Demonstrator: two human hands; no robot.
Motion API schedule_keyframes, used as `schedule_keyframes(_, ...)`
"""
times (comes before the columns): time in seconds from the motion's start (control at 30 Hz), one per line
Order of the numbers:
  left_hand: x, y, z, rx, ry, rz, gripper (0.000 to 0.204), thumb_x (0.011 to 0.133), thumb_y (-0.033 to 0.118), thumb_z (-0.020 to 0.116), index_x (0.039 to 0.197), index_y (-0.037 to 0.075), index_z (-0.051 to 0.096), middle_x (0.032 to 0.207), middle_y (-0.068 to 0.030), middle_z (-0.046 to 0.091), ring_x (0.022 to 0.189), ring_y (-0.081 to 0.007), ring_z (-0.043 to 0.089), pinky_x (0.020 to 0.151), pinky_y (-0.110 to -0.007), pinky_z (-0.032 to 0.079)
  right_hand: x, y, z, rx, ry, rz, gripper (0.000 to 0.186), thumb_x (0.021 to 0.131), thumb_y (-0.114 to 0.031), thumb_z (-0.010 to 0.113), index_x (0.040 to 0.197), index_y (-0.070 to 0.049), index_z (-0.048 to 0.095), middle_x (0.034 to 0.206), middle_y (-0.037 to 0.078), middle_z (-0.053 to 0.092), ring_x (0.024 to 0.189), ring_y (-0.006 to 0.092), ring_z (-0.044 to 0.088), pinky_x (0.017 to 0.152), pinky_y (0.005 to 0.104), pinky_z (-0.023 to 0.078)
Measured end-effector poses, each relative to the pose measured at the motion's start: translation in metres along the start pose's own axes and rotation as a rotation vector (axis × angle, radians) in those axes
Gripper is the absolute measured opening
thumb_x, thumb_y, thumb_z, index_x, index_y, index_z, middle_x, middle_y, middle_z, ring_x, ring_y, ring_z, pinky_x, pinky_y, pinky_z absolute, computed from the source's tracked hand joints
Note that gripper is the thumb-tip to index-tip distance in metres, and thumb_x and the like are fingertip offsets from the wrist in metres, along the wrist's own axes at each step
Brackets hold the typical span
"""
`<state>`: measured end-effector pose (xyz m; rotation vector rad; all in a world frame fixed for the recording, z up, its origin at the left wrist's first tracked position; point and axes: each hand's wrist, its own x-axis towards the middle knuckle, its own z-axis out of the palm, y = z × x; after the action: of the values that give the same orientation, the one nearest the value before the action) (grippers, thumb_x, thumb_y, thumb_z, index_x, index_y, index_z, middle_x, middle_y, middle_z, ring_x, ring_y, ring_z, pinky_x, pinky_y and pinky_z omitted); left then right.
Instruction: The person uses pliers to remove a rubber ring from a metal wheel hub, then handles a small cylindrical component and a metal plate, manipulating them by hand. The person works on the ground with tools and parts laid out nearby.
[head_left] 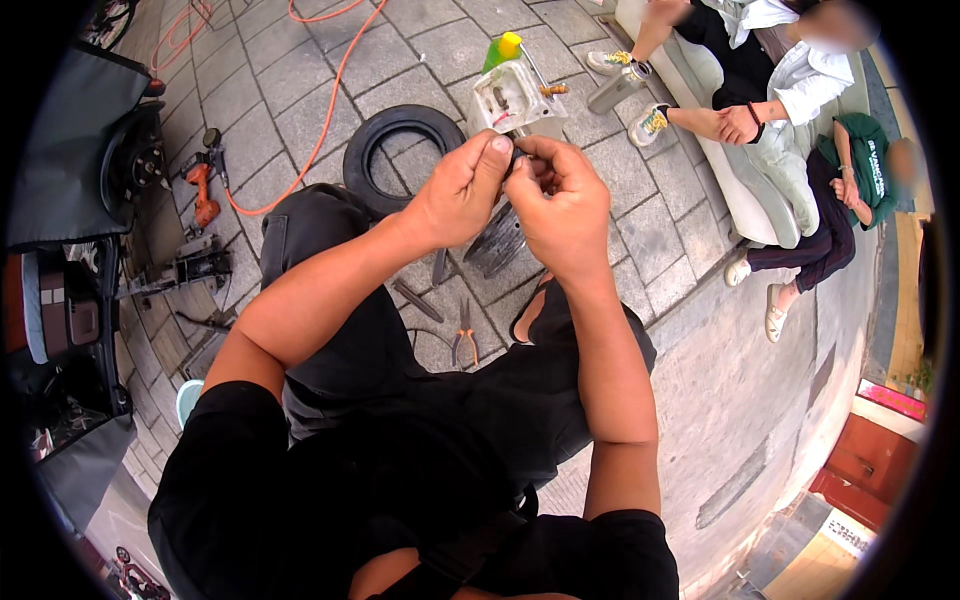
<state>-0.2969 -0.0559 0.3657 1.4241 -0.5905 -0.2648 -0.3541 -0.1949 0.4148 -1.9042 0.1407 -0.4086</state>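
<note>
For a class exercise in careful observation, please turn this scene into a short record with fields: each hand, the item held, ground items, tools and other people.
Left hand: fingers closed on a small dark piece
Right hand: fingers pinching the same piece
Item held: too small and covered to identify
Ground items: black tyre, lying flat; whitish container, just beyond the hands
Tools: orange-handled pliers; orange power tool, at left
Other people: two seated people, at right
</note>
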Motion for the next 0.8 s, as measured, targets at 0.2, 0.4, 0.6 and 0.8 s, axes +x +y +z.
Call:
schedule_keyframes(0.2,-0.001,0.014,-0.003,-0.203,-0.050,-0.176,0.042,0.117,0.038,0.037,0.104,0.004,0.058,0.080,0.0027,0.055,0.072,-0.0039,0.048,0.062,-0.024,0.043,-0.003,-0.003,0.001,-0.167,-0.028,-0.122,0.032,0.087,-0.003,0.071,0.118,0.002,0.071,0.096,0.014,0.067,0.077,0.0204,0.069,0.071,0.0336,0.057)
schedule_keyframes(0.4,-0.002,0.013,-0.007,-0.289,-0.055,-0.336,0.042,0.116,0.039,0.037,0.100,0.007,0.057,0.071,0.0035,0.050,0.058,-0.0049,0.044,0.051,-0.025,0.037,-0.012,0.004,0.003,-0.212,0.000,-0.210,0.030,0.088,-0.003,0.070,0.117,0.002,0.071,0.094,0.015,0.067,0.075,0.0237,0.069,0.070,0.0352,0.056)
schedule_keyframes(0.6,0.003,0.012,-0.009,-0.393,-0.057,-0.453,0.046,0.114,0.045,0.039,0.090,0.010,0.055,0.065,-0.0018,0.051,0.047,-0.0122,0.043,0.044,-0.029,0.034,-0.010,-0.005,-0.002,-0.200,-0.007,-0.216,0.028,0.089,-0.007,0.071,0.116,0.003,0.073,0.096,0.017,0.068,0.077,0.0286,0.071,0.072,0.0374,0.057)
schedule_keyframes(0.8,0.001,0.014,-0.007,-0.411,-0.059,-0.462,0.045,0.115,0.045,0.038,0.100,0.008,0.057,0.066,0.0016,0.049,0.049,-0.0074,0.040,0.044,-0.026,0.032,-0.010,-0.002,-0.003,-0.163,0.016,-0.194,0.028,0.090,-0.009,0.072,0.115,0.003,0.073,0.097,0.016,0.069,0.080,0.0278,0.072,0.074,0.0362,0.059)
